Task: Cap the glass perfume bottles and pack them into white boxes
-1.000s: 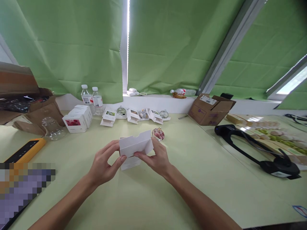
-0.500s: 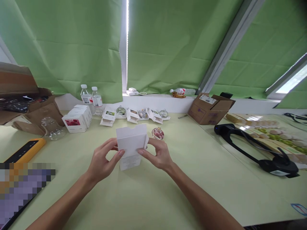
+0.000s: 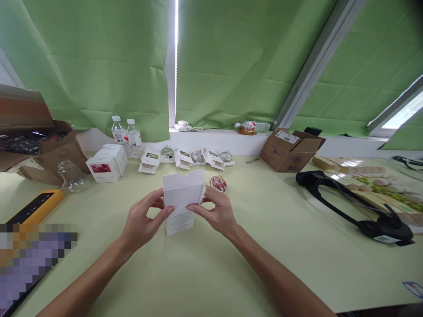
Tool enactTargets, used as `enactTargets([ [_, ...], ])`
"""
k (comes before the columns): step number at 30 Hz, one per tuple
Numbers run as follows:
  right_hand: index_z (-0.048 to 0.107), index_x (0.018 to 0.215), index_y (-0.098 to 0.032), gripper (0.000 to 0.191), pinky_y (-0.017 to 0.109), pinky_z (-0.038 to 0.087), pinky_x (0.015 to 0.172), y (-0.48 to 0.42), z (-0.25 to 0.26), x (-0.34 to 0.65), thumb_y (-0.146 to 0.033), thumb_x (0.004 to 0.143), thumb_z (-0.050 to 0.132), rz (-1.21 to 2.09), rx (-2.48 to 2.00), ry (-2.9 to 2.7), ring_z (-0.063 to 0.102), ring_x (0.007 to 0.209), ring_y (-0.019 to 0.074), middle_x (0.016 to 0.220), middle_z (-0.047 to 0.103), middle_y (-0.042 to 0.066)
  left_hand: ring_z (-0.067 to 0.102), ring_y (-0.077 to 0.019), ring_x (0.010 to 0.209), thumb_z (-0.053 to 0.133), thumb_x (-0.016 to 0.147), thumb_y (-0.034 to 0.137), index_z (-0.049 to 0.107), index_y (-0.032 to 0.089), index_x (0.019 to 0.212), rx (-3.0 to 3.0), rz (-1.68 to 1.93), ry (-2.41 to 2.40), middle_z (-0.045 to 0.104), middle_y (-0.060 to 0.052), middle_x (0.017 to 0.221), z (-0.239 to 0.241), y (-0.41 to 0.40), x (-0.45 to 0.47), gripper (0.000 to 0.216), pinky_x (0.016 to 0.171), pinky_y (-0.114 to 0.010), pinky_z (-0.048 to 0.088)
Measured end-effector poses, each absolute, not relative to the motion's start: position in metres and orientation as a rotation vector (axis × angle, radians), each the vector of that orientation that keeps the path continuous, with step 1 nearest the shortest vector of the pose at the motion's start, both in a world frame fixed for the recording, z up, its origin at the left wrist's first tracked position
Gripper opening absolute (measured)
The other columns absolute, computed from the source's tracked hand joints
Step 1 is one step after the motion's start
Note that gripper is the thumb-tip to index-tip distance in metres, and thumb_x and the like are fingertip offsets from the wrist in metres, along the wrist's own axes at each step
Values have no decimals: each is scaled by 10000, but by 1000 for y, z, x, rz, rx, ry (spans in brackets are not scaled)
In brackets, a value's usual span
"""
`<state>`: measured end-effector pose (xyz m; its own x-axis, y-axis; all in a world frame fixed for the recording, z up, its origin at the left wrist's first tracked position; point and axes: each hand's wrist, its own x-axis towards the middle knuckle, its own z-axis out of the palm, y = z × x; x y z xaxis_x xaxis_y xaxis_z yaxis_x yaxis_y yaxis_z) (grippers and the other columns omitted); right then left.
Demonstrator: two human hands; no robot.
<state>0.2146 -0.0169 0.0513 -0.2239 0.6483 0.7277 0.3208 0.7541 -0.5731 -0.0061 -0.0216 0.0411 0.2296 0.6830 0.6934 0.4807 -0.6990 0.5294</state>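
Near the front middle of the pale green worktop [image 3: 198,273], the left hand [image 3: 142,222] and the right hand [image 3: 216,213] each pinch a side of a small white carton [image 3: 180,204] between thumb and fingers. The carton stands upright on the worktop with its top flap raised. Just behind the right hand lies a round glass ornament [image 3: 218,183] with pink inside. Farther toward the back edge is a row of small opened boxes [image 3: 183,159]. At the back left stand two water bottles [image 3: 127,137], and at the back right a brown cardboard box [image 3: 291,150].
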Motion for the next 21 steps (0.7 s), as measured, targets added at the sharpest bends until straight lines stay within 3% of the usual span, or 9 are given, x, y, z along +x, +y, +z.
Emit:
enactTargets([
  [8, 681, 954, -195, 193, 273, 555, 571, -22, 57, 218, -347, 864, 604, 444, -720, -1876, 596, 793, 167, 999, 633, 84, 668, -128, 686, 553, 882, 272, 593, 188, 1114, 2295, 1443, 1071, 718, -30, 897, 44, -21, -7, 249, 635, -245, 584],
  [13, 712, 897, -212, 182, 286, 555, 552, -19, 56, 222, -366, 807, 675, 447, -732, -1815, 565, 765, 151, 1199, 548, 96, 664, -122, 679, 559, 877, 259, 601, 186, 1068, 2296, 1451, 1033, 715, -29, 902, 47, -22, -7, 209, 631, -237, 579],
  [17, 700, 1045, -221, 277, 259, 538, 555, -15, 53, 223, -374, 816, 671, 598, -719, -1853, 599, 761, 157, 1008, 673, 66, 668, -126, 677, 571, 868, 266, 601, 190, 1069, 2283, 1457, 1038, 716, -19, 893, 45, -22, -6, 217, 640, -243, 582],
  [21, 697, 1056, -218, 290, 245, 519, 558, -15, 53, 222, -383, 820, 667, 643, -751, -1833, 600, 719, 144, 879, 698, 37, 667, -124, 690, 581, 865, 271, 590, 191, 1089, 2270, 1442, 1057, 713, -16, 901, 42, -21, -7, 238, 652, -246, 582],
])
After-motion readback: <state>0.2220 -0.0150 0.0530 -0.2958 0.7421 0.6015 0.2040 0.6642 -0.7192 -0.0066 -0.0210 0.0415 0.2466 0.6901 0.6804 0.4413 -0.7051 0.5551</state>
